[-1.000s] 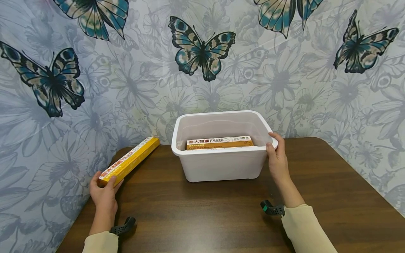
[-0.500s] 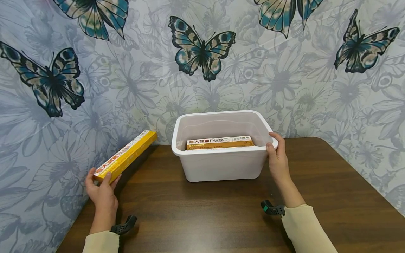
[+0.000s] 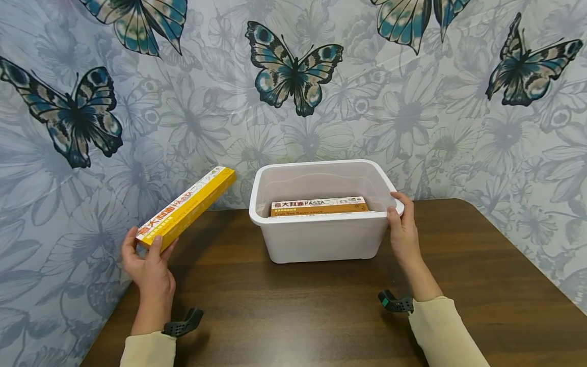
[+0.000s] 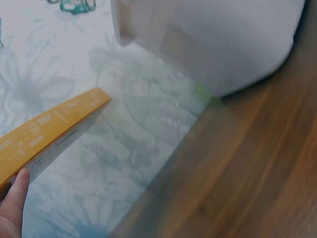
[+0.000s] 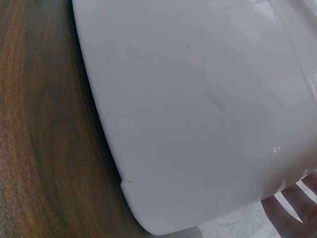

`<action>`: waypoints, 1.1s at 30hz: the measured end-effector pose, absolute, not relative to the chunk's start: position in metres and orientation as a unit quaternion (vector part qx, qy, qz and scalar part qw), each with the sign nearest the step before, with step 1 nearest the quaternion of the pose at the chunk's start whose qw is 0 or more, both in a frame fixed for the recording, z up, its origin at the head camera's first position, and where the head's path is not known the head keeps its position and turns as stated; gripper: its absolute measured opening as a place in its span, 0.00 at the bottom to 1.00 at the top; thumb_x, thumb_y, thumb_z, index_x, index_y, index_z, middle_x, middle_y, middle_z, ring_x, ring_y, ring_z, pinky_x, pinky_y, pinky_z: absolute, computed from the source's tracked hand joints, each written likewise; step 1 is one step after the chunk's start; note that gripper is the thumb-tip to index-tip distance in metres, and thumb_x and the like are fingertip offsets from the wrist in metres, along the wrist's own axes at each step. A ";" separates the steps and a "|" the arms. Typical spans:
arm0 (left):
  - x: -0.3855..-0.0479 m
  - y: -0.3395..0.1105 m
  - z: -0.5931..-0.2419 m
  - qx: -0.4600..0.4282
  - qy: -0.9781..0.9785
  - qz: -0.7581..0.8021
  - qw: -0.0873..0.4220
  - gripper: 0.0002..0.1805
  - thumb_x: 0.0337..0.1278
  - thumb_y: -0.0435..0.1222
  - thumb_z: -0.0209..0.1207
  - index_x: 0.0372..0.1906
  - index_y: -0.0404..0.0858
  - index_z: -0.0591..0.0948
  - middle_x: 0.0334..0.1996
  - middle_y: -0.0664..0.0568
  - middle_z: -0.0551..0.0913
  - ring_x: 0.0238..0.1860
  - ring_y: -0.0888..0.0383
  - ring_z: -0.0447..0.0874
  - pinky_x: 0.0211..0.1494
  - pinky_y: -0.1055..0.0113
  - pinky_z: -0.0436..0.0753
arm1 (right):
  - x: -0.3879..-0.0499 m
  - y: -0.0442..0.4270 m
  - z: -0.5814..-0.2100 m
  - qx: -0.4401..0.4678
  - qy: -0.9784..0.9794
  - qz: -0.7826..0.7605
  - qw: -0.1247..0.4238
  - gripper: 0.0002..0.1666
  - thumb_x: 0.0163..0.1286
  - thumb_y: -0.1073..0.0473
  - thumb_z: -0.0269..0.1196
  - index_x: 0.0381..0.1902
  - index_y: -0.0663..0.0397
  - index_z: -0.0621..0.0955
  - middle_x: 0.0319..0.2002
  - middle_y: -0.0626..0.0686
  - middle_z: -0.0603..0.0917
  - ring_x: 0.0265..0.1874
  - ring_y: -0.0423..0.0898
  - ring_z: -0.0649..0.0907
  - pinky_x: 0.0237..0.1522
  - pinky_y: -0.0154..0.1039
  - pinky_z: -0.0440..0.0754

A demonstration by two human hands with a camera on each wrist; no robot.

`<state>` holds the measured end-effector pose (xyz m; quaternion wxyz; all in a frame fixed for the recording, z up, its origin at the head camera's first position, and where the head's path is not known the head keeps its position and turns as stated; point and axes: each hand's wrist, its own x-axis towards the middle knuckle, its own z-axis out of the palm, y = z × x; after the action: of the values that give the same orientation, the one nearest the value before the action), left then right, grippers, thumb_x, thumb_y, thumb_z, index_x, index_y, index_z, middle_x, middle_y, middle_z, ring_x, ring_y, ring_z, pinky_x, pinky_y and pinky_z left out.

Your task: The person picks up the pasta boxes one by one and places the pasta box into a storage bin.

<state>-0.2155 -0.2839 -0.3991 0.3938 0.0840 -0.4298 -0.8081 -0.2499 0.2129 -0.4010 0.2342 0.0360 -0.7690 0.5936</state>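
Observation:
My left hand point(image 3: 149, 270) grips the near end of a yellow and white pasta box point(image 3: 188, 206), which is raised above the table with its far end tilted up. In the left wrist view the pasta box point(image 4: 54, 129) shows its yellow side, with one finger point(image 4: 17, 193) along its edge. My right hand point(image 3: 403, 232) holds the right rim of a white plastic bin point(image 3: 321, 239), thumb on the near side. Inside the bin lies another pasta box point(image 3: 318, 206), labelled crab roe flavor sauce; its lower part is hidden by the front wall.
The bin stands on a dark brown wooden table point(image 3: 275, 316), close to its back edge. Behind it hangs a pale floral backdrop with butterflies point(image 3: 295, 71). Black straps point(image 3: 183, 323) sit at both wrists.
My left hand has lifted the yellow pasta box higher off the table, and its far end has swung up toward the bin. My right hand and the bin have stayed in place.

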 end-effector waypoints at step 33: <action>-0.200 -0.238 -0.364 -0.047 -0.438 -0.834 0.331 0.30 0.62 0.21 0.58 0.69 0.36 0.68 0.62 0.45 0.65 0.62 0.47 0.75 0.44 0.60 0.85 | -0.250 0.213 -0.401 0.047 -0.762 0.602 0.233 0.29 0.80 0.50 0.45 0.75 0.42 0.58 0.71 0.55 0.66 0.56 0.44 0.70 0.48 0.24 0.71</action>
<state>-0.2003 -0.2383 -0.3637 0.3314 -0.0473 -0.4383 -0.8342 -0.2497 0.2126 -0.4008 0.2333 0.0471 -0.7623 0.6019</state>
